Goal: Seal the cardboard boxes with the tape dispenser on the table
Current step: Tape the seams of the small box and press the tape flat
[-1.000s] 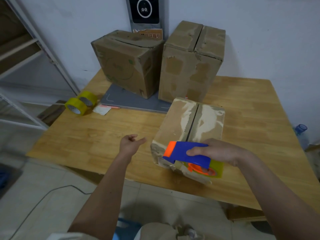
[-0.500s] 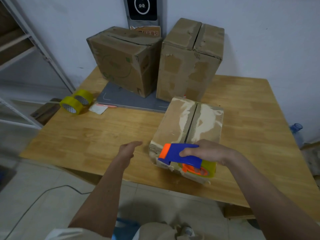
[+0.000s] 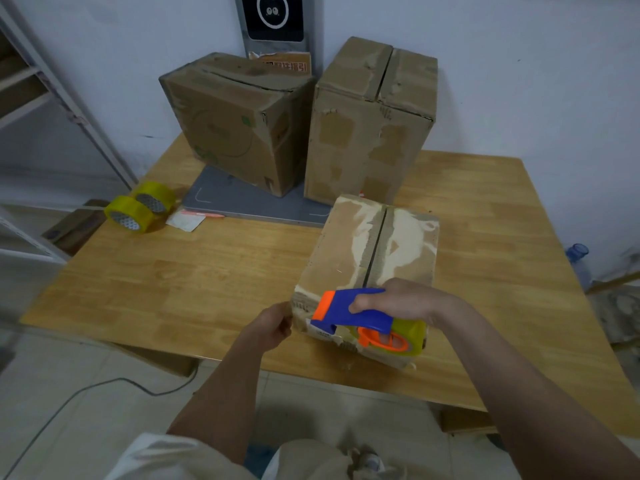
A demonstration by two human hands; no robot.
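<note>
Cardboard, worn and scuffed, made up the near box [image 3: 367, 258], which sat at the front edge of the counter [image 3: 194, 271] with its two top flaps meeting along a centre seam. The right hand [image 3: 412, 301] had its grip wrapped around the blue handle of the tape dispenser [image 3: 360, 315], holding it against the box's near top edge, the yellow roll hanging over the front face. The left hand [image 3: 273, 325] touched the box's near left corner, fingers curled; whether that grip actually pinched the cardboard could not be told. The box looked light and likely to slide under a pull, its flaps soft enough to sag, so bracing at a stiff corner seemed wise. The dispenser looked rigid, best held by its handle.
</note>
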